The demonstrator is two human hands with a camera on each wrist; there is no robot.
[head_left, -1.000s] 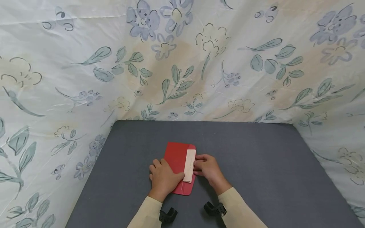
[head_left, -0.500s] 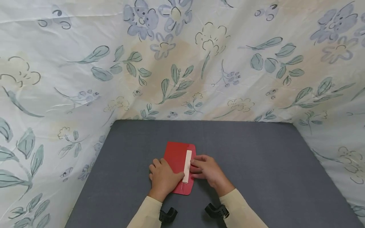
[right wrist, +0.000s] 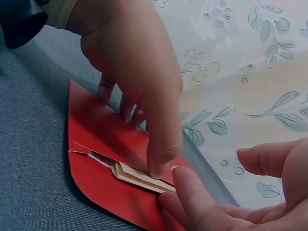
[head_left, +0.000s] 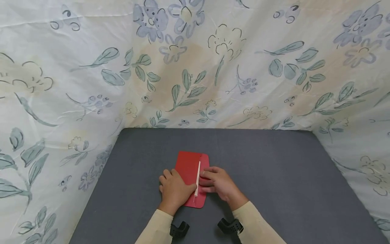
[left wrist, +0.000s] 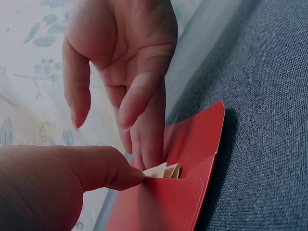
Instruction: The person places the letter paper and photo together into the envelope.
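A red envelope (head_left: 188, 163) lies on the dark grey table, its lighter flap (head_left: 199, 202) opened out to the right. My left hand (head_left: 176, 191) holds the envelope from the left, thumb at the edge of its mouth. Folded cream paper (right wrist: 139, 179) sits mostly inside, with a narrow strip showing at the mouth. Over the flap, my right hand (head_left: 221, 184) has its fingers fairly straight, the tips touching or very near the paper's outer edge. In the left wrist view, the layered ends of the paper (left wrist: 161, 171) stick out beside the left thumb.
The grey tabletop (head_left: 268, 169) extends around the envelope on all sides. Floral cloth (head_left: 189, 84) hangs behind the table and along both sides. Black wrist devices (head_left: 179, 230) sit at both cuffs.
The cream paper has slid left into the envelope, from a wide strip to a thin one. My right hand has followed it leftward; the left hand has stayed put.
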